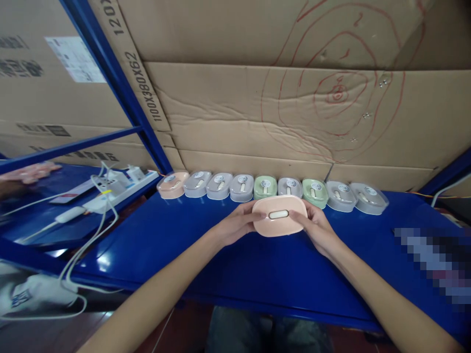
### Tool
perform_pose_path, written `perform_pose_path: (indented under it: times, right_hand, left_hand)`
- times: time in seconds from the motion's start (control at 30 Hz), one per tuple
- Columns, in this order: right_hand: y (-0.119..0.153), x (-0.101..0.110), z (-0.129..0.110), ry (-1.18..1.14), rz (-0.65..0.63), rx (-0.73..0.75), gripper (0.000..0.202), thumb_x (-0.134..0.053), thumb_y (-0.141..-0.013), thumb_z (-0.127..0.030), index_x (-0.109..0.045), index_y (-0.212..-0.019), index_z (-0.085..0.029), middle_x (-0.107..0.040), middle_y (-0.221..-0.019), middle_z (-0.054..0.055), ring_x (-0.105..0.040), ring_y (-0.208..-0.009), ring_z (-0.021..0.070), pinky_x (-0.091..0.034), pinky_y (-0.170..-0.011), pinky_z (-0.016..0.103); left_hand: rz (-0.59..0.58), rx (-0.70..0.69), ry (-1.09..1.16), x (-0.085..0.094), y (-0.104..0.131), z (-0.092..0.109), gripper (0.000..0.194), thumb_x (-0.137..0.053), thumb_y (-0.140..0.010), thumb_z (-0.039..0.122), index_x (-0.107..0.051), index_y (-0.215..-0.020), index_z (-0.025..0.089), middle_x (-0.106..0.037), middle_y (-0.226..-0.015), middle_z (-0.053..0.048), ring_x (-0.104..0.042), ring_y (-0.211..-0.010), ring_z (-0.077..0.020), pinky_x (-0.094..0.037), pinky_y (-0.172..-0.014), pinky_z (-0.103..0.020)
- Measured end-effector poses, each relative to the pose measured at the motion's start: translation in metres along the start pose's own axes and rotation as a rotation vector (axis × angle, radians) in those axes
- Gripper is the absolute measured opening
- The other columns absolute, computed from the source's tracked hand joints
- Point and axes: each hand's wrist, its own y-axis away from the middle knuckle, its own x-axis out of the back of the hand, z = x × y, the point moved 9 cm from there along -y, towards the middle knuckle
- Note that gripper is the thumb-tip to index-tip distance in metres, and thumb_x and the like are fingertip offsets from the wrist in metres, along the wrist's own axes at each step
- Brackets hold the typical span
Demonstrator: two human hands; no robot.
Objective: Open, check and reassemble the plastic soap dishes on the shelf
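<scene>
A pink rounded plastic box (280, 226) with a pale oblong inset in its face is held up above the blue shelf. My left hand (239, 223) grips its left side, the thumb lying on the face near the inset. On the opposite side my right hand (319, 226) is closed round the edge, its thumb also by the inset. Fingers behind the box are hidden. Just beyond it stands a row of similar boxes: a pink box (172, 186) at the left end, several grey boxes (220, 187), and two green boxes (265, 190), each with a round sticker.
The blue metal shelf (176, 250) is backed by a cardboard sheet (228, 108) with red rings drawn on it. At left, a white power strip (123, 190) with plugs and cables lies beyond a blue post (121, 93). A pixelated patch covers something at right.
</scene>
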Motion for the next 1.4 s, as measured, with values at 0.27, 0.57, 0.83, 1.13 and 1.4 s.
perform_pose_path:
  times: [0.27, 0.57, 0.83, 1.13, 1.4]
  right_hand:
    - [0.007, 0.017, -0.038, 0.505, 0.102, 0.369, 0.050, -0.063, -0.108, -0.058, -0.060, -0.147, -0.027, -0.078, -0.132, 0.012, -0.075, -0.118, 0.0340, -0.059, -0.108, 0.056]
    - [0.005, -0.010, -0.008, 1.007, -0.154, 0.411, 0.045, -0.079, -0.096, -0.053, -0.066, -0.129, -0.025, -0.067, -0.139, 0.017, -0.063, -0.136, 0.0442, -0.053, -0.116, 0.070]
    - [0.008, -0.012, -0.007, 0.945, -0.215, 0.334, 0.065, -0.087, -0.085, -0.048, -0.059, -0.139, -0.023, -0.067, -0.144, 0.019, -0.068, -0.132, 0.0429, -0.058, -0.110, 0.065]
    - [-0.005, 0.045, -0.039, 0.603, 0.146, 0.311, 0.048, -0.088, -0.086, -0.059, -0.078, -0.118, -0.025, -0.082, -0.121, 0.011, -0.077, -0.112, 0.0348, -0.060, -0.105, 0.058]
    - [-0.013, 0.068, -0.018, -0.143, 0.331, 0.156, 0.040, -0.081, -0.094, -0.067, -0.083, -0.107, -0.029, -0.085, -0.114, 0.009, -0.082, -0.113, 0.0338, -0.066, -0.104, 0.057]
  left_hand:
    - [0.270, -0.108, 0.191, 0.040, -0.004, 0.013, 0.042, -0.084, -0.090, 0.035, -0.078, -0.127, 0.015, -0.081, -0.132, -0.014, -0.077, -0.113, -0.0286, -0.064, -0.085, -0.032]
    - [0.384, -0.197, 0.237, 0.082, -0.008, 0.034, 0.051, -0.077, -0.092, 0.026, -0.069, -0.142, 0.015, -0.082, -0.132, -0.015, -0.078, -0.120, -0.0321, -0.068, -0.096, -0.041]
    - [0.359, -0.139, 0.249, 0.079, -0.010, 0.026, 0.042, -0.079, -0.090, 0.033, -0.076, -0.128, 0.017, -0.084, -0.125, -0.012, -0.079, -0.116, -0.0310, -0.066, -0.086, -0.035]
    - [0.332, -0.168, 0.435, 0.088, -0.007, 0.034, 0.037, -0.068, -0.099, 0.043, -0.078, -0.122, 0.015, -0.085, -0.116, -0.010, -0.081, -0.102, -0.0284, -0.066, -0.083, -0.038]
    - [0.085, -0.099, 0.431, 0.066, -0.009, 0.030, 0.048, -0.065, -0.101, 0.052, -0.077, -0.128, 0.015, -0.083, -0.124, -0.014, -0.078, -0.116, -0.0335, -0.063, -0.097, -0.044]
